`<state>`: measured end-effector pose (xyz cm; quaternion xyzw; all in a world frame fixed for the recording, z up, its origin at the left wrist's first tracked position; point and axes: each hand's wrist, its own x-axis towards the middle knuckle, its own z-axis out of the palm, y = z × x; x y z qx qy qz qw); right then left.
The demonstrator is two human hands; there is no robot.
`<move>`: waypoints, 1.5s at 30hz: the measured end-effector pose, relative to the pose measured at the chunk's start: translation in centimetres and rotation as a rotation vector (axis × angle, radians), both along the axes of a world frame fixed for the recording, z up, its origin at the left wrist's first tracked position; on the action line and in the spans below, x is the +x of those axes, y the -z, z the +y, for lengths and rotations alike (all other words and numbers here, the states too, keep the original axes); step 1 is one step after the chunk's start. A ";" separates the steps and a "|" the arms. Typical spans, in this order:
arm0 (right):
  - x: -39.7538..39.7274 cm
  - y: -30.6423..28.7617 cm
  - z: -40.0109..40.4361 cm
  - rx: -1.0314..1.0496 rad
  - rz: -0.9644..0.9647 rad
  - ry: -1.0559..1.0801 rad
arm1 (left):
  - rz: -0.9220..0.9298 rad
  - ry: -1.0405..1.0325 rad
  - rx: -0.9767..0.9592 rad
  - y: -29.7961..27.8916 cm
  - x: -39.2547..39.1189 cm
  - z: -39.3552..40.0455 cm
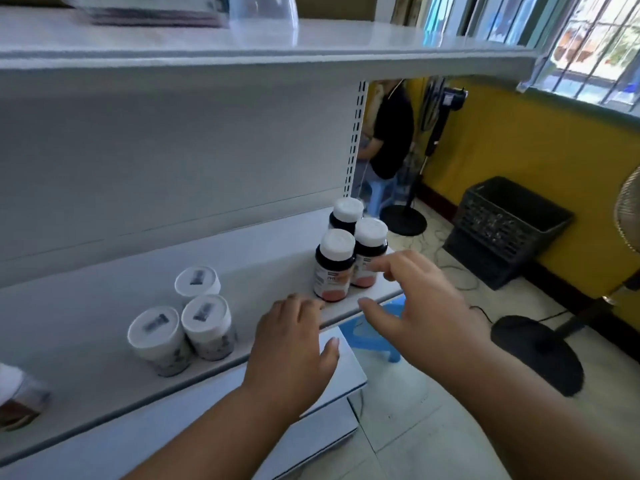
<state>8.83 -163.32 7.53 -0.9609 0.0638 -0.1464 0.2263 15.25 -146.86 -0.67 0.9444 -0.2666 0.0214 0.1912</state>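
bottles (pixel 334 268): three, bunched at the shelf's (pixel 270 258) 3 o'clock end, near the edge.
left hand (pixel 294 344): fingers loose, empty, bottles at its 1 o'clock.
right hand (pixel 426 296): fingers spread, empty, tips at the bottles.
risk: a clumsy nudge could topple one off the edge.

I read three bottles (pixel 334 268): near-black bodies, white caps, labels white above, salmon-pink band at bottom. Three jars (pixel 207 327): white, blurred grey-black print on lids and sides. Shelf (pixel 104 299) pale grey-white; its upright (pixel 358 133) white with rows of dark slots. On my right: wall (pixel 519 143) mustard yellow; crate (pixel 502 233) black, open lattice pattern; stool (pixel 379 336) light blue; fan base (pixel 540 355) black; floor (pixel 415 427) pale cream tiles.
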 end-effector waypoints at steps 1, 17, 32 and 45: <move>1.1 -0.4 -0.6 0.010 -0.008 -0.030 | -0.005 -0.025 0.022 0.1 0.4 -0.5; 18.4 -2.0 -7.8 -0.266 0.145 -0.337 | 0.124 -0.311 0.277 4.1 0.1 -6.0; 18.2 -3.7 -8.1 -0.127 -0.161 -0.487 | 0.093 -0.327 0.368 5.0 0.2 -5.9; 7.9 -3.2 -6.6 0.331 -0.729 -0.489 | 0.135 -0.306 0.405 4.3 0.1 -5.7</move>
